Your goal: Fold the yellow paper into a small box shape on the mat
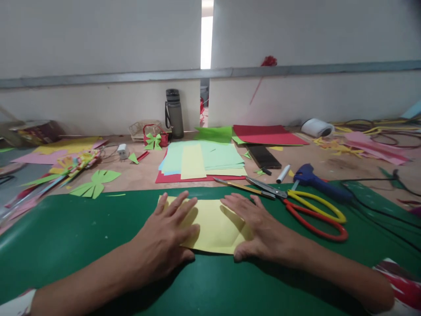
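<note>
Below a white wall [98,39], a table [141,175] bears a green mat [98,228], roomier on its left, its far edge just before a paper stack [225,156]. Near that edge lies a yellow sheet [213,226], oblong, slightly bowed at its near side; the left hand [166,232] and right hand [258,226] rest on its ends, fingers spread apart, scissors [285,195] beside the right.

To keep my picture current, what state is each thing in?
Yellow paper: lying on the green mat
Left hand: open, on the paper
Right hand: open, on the paper
Scissors: lying unheld, handles apart
Glue gun: lying down, power unclear
Phone: screen dark
Bottle: upright, lid on
Marker: lying
</note>
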